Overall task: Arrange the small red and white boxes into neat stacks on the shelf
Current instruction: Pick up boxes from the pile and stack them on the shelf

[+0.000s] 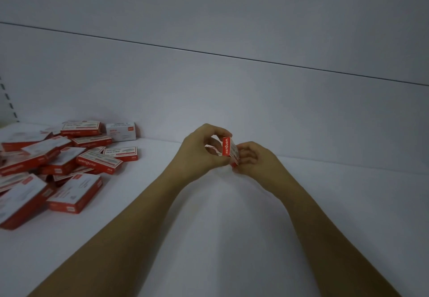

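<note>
One small red and white box (228, 149) is held on edge, just above the white shelf (232, 227), near the back wall. My left hand (202, 150) pinches it from the left with thumb and fingers curled round it. My right hand (253, 157) grips its right side and lower corner. A loose heap of several identical boxes (58, 164) lies on the shelf at the left, lying at all angles and partly on top of each other. One box (120, 131) stands against the back wall behind the heap.
The shelf's white back panel (232, 87) rises just behind my hands, with a dark seam across it. A slotted upright (9, 101) runs at the far left edge.
</note>
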